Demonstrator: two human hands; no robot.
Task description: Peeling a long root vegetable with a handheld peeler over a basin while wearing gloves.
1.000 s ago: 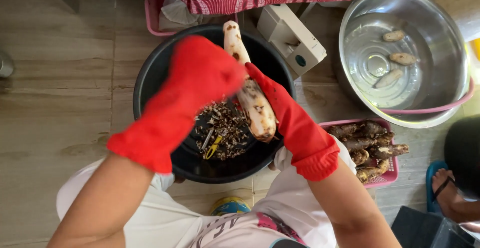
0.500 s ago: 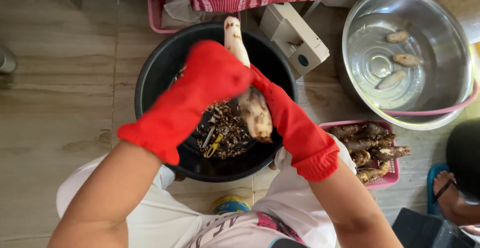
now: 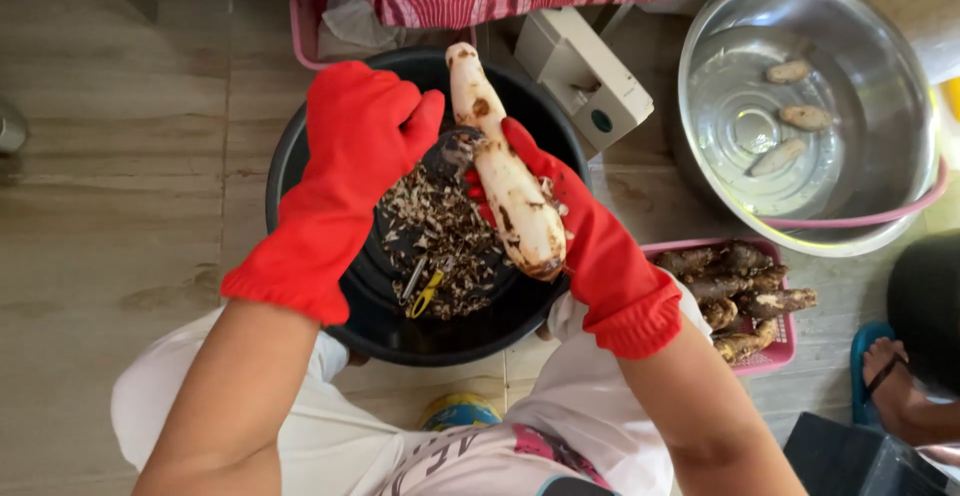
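The black basin (image 3: pixel 300 186) sits close between the person's knees, peelings and a yellow peeler (image 3: pixel 425 294) inside. The right hand (image 3: pixel 560 206) cradles a long pale root (image 3: pixel 505 171), mostly peeled with brown spots. The left hand (image 3: pixel 365 131), curled, grips a dark tool at the root, its blade hidden. Far right, a steel bowl (image 3: pixel 880 86) is cut off.

Black round plastic basin (image 3: pixel 300 171): interior largely taken up by brown peel scraps (image 3: pixel 440 231), a yellow-handled peeler (image 3: pixel 425 296) and two red-gloved hands. Bare wooden floor (image 3: pixel 120 186) is left open to the left. Right side is crowded by a white box-shaped appliance (image 3: pixel 580 76), a steel bowl (image 3: pixel 880 76) and a pink basket of unpeeled roots (image 3: pixel 745 291).
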